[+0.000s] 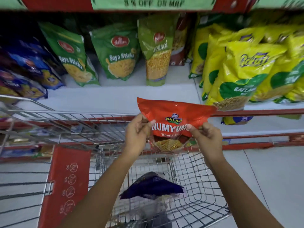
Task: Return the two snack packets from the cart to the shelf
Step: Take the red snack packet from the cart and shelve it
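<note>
A red Balaji snack packet [172, 116] is held upright above the wire cart [194, 191], just in front of the shelf's edge. My left hand [137, 135] pinches its left side and my right hand [205, 137] pinches its right side. A dark blue snack packet [153, 186] lies on the cart's floor below my arms. The white shelf [115, 96] has a bare strip right behind the red packet.
Green Soya Sticks bags [118, 55] and a Boondi bag [156, 53] stand at the shelf's back. Yellow Balaji bags [243, 68] fill the right, blue bags [24, 71] the left. A red cart flap [65, 186] stands at my left. Lower shelves run below.
</note>
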Action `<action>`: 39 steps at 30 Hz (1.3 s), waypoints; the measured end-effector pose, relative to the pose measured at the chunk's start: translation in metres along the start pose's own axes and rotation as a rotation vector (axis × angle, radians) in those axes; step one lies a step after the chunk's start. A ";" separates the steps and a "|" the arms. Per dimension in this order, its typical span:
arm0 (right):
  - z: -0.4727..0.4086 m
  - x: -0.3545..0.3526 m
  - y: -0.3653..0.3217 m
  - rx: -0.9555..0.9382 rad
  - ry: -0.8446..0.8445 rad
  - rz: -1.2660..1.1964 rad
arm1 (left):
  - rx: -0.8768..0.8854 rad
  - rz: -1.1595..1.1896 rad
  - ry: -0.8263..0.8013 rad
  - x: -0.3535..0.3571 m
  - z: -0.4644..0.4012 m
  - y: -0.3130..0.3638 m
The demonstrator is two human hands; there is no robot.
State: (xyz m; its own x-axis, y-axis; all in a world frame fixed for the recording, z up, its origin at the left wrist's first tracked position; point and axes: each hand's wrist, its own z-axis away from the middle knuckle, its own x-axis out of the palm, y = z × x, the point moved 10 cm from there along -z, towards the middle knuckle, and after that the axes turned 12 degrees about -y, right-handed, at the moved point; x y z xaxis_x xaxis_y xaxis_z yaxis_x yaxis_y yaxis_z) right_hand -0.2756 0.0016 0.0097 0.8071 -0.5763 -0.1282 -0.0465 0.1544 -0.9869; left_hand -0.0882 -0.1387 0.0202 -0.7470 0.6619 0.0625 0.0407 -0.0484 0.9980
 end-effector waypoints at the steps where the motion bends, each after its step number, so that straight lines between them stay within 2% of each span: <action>1: 0.001 -0.002 -0.026 -0.047 0.001 -0.005 | 0.057 -0.013 0.012 0.000 0.001 0.027; 10: -0.003 -0.020 -0.248 -0.480 0.014 -0.020 | 0.439 -0.066 0.013 0.000 -0.012 0.238; 13: -0.010 -0.025 -0.316 -0.607 -0.001 -0.076 | 0.570 -0.111 0.064 -0.003 -0.022 0.305; 17: -0.027 -0.033 -0.394 -0.748 -0.016 -0.084 | 0.672 -0.156 0.105 -0.006 -0.046 0.379; 21: -0.065 -0.040 -0.456 -0.806 -0.032 -0.107 | 0.715 -0.212 0.178 -0.010 -0.085 0.437; 26: -0.139 -0.046 -0.472 -0.791 0.016 -0.129 | 0.696 -0.221 0.292 -0.015 -0.144 0.452; 33: -0.214 -0.052 -0.453 -0.732 0.093 -0.135 | 0.604 -0.152 0.317 -0.019 -0.222 0.416; 37: -0.232 -0.059 -0.444 -0.731 0.124 -0.162 | 0.615 -0.143 0.354 -0.014 -0.238 0.410; 39: -0.240 -0.055 -0.438 -0.720 0.081 -0.186 | 0.598 -0.117 0.380 -0.010 -0.236 0.405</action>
State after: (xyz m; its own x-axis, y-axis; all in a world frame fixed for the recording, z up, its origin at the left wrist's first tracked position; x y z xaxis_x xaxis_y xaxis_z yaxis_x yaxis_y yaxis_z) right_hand -0.4412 -0.2265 0.4252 0.7945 -0.6034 0.0680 -0.3095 -0.4988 -0.8095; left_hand -0.2213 -0.3416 0.4215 -0.9438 0.3258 0.0560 0.2215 0.4975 0.8387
